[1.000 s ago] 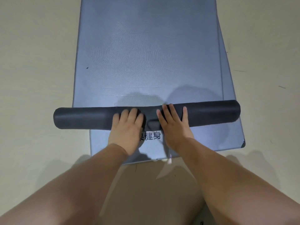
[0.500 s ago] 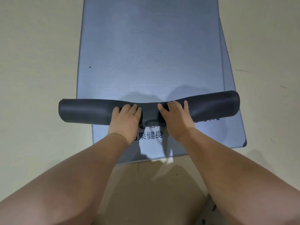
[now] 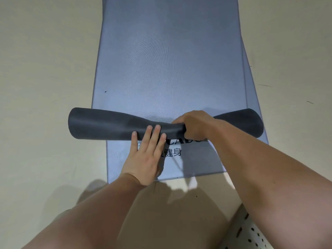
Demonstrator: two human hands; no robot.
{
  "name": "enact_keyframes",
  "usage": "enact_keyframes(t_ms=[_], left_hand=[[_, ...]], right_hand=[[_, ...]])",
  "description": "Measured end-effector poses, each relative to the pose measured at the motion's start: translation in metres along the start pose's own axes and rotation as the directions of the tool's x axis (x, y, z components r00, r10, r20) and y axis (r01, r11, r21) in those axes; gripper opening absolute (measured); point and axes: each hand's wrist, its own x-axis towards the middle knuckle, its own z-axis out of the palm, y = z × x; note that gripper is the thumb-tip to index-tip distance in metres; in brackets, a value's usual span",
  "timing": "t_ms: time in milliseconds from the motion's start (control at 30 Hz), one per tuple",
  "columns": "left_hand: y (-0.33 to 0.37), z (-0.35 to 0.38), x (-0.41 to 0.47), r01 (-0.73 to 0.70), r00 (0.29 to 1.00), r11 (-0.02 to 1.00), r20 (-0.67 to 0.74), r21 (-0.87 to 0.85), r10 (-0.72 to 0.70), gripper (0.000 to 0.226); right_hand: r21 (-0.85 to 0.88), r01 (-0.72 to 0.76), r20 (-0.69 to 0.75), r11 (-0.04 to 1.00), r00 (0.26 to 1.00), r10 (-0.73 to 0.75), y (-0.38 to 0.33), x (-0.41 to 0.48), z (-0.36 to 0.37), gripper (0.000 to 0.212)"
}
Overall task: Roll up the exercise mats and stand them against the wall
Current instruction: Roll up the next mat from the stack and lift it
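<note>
The dark roll [image 3: 107, 125] of the top mat [image 3: 170, 60] is lying across the view from 9 to 3 o'clock, its flat blue-grey stretch running toward 12 o'clock. The top mat is lying over a second mat [image 3: 197, 162], which is showing printed lettering toward 6 o'clock. The right hand [image 3: 195, 126] is squeezing the roll's middle in a curled grip, while the left hand [image 3: 145, 159], fingers straight, is touching its near side.

one head-worn wide view looks steeply down, close over the mat [image 3: 167, 60].
</note>
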Motion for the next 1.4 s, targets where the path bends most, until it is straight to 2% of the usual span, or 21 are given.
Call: enact_keyframes(t_ms=[67,167,233,333,400,467,533,600,667,733,833,900,1000,1067,1167,1300,1400], left_hand=[[0.0,0.0,0.004,0.007,1.0,1.0,0.018,-0.013,-0.007,0.108],[0.004,-0.006,0.018,0.072,0.987,0.997,0.145,-0.039,-0.066,0.12],[0.005,-0.009,0.029,0.09,0.971,0.995,0.225,-0.039,-0.079,0.124],[-0.002,-0.015,0.045,0.092,0.963,0.995,0.259,-0.046,-0.078,0.128],[-0.008,-0.02,0.06,0.103,0.958,0.994,0.272,-0.044,-0.087,0.133],[-0.015,-0.026,0.076,0.111,0.956,0.992,0.279,-0.055,-0.092,0.135],[-0.022,-0.033,0.091,0.114,0.953,0.99,0.29,-0.078,-0.087,0.136],[-0.028,-0.036,0.103,0.114,0.951,0.99,0.296,-0.084,-0.084,0.136],[-0.032,-0.038,0.112,0.115,0.946,0.99,0.312,-0.079,-0.085,0.137],[-0.038,-0.04,0.126,0.109,0.937,0.991,0.339,-0.073,-0.078,0.142],[-0.049,-0.043,0.151,0.114,0.927,0.992,0.364,-0.05,-0.088,0.146],[-0.052,-0.046,0.158,0.145,0.945,0.989,0.3,-0.023,-0.131,0.142],[-0.036,-0.047,0.144,0.199,0.974,0.98,0.111,-0.002,-0.198,0.118],[-0.018,-0.04,0.124,0.211,0.973,0.977,0.099,-0.025,-0.208,0.109],[-0.007,-0.018,0.104,0.225,0.953,0.974,0.215,-0.029,-0.213,0.115],[-0.021,-0.012,0.122,0.187,0.941,0.982,0.288,-0.007,-0.177,0.132],[-0.03,-0.018,0.136,0.162,0.927,0.987,0.346,-0.019,-0.145,0.14]], right_hand=[[0.058,-0.03,0.045,0.998,0.999,0.028,0.002,0.003,-0.004,0.042],[0.088,-0.06,0.029,0.994,0.998,0.058,0.004,0.008,0.001,0.041],[0.119,-0.096,-0.037,0.988,0.994,0.101,0.007,0.01,0.009,0.042],[0.099,-0.121,-0.196,0.988,0.971,0.138,0.009,0.01,0.016,0.051],[0.088,-0.127,-0.379,0.988,0.913,0.151,0.011,0.011,0.025,0.068],[0.075,-0.141,-0.55,0.987,0.82,0.159,0.012,0.008,0.042,0.075],[-0.05,-0.175,-0.653,0.983,0.751,0.1,0.01,0.003,0.067,0.077],[-0.178,-0.224,-0.588,0.958,0.805,0.079,0.005,-0.004,0.088,0.088],[-0.205,-0.267,-0.485,0.942,0.863,0.139,0.005,-0.006,0.103,0.1],[-0.19,-0.313,-0.45,0.931,0.87,0.201,0.01,0.0,0.101,0.108],[-0.197,-0.319,-0.494,0.927,0.849,0.187,0.018,0.016,0.084,0.112],[-0.224,-0.325,-0.468,0.919,0.863,0.191,0.022,0.027,0.071,0.122],[-0.25,-0.349,-0.431,0.903,0.875,0.218,0.029,0.043,0.054,0.134],[-0.251,-0.352,-0.41,0.902,0.883,0.23,0.033,0.057,0.041,0.138],[-0.231,-0.343,-0.381,0.911,0.893,0.24,0.038,0.074,0.027,0.138],[-0.215,-0.321,-0.419,0.922,0.883,0.21,0.045,0.08,0.012,0.115],[-0.269,-0.295,-0.469,0.917,0.871,0.143,0.051,0.078,0.008,0.112]])
